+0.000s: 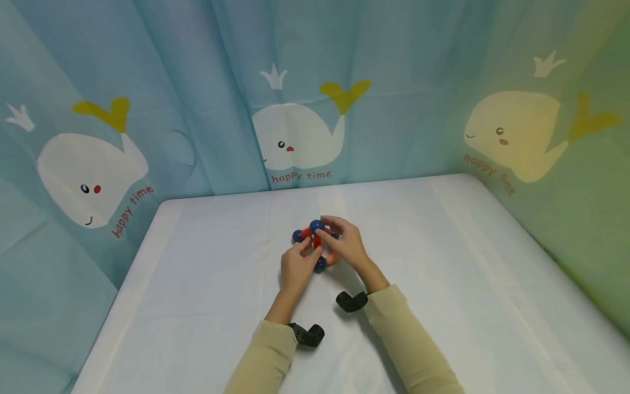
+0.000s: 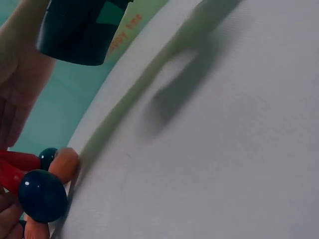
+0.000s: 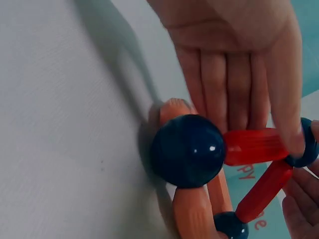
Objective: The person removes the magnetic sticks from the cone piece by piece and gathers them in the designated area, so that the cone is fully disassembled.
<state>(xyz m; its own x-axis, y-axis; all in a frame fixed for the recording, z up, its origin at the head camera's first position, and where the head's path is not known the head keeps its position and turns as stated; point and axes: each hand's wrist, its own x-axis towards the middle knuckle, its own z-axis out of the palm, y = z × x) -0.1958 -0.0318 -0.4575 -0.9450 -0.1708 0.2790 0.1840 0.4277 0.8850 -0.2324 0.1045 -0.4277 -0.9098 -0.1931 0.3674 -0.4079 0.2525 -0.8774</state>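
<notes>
Ball-and-rod frame [image 1: 317, 241] stands on the white worktop [image 1: 197, 284], orange rods [image 3: 192, 211] at base, red rods [image 3: 254, 147] meeting at 1 top blue ball [image 1: 316, 225] pinched by right hand [image 1: 348, 242]; left hand [image 1: 297, 268] grips the frame's near side.

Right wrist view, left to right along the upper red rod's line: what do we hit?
Large blue ball → upper red rod → right-edge blue ball, partly covered.

Right-hand fingers [image 3: 286, 107] touch a blue ball [image 3: 309, 143] — two red rods [image 3: 264, 191] meet there.
</notes>
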